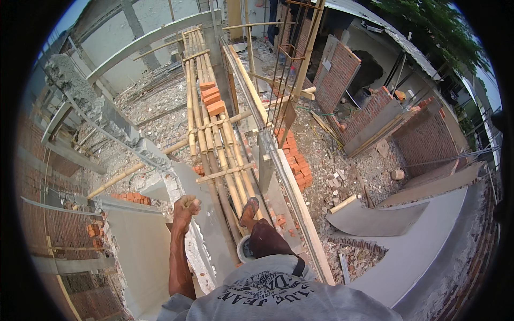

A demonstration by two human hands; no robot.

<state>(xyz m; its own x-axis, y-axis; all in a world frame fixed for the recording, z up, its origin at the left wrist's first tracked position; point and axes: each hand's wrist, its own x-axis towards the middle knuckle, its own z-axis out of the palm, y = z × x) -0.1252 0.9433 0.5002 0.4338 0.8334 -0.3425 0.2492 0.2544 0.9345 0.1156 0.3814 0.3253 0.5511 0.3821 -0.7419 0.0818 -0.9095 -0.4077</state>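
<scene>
My left hand (pixel 186 208) is raised over the broken top of a plastered wall (pixel 199 251), its fingers curled into a fist. Whatever lies inside the fist, if anything, is hidden. My right hand is out of sight. One sandalled foot (pixel 248 212) rests on a walkway of lashed bamboo poles (pixel 235 188). A grey bucket (pixel 244 250) stands beside my leg, partly covered by it. Farther along the bamboo sits a short stack of orange bricks (pixel 212 98).
A long timber board (pixel 302 206) runs along the right of the walkway. Below lie rubble and a brick pile (pixel 293 158). Upright steel bars (pixel 284 69) rise ahead. A bamboo pole (pixel 134 170) crosses at left. Part-built brick walls (pixel 338 72) stand at right.
</scene>
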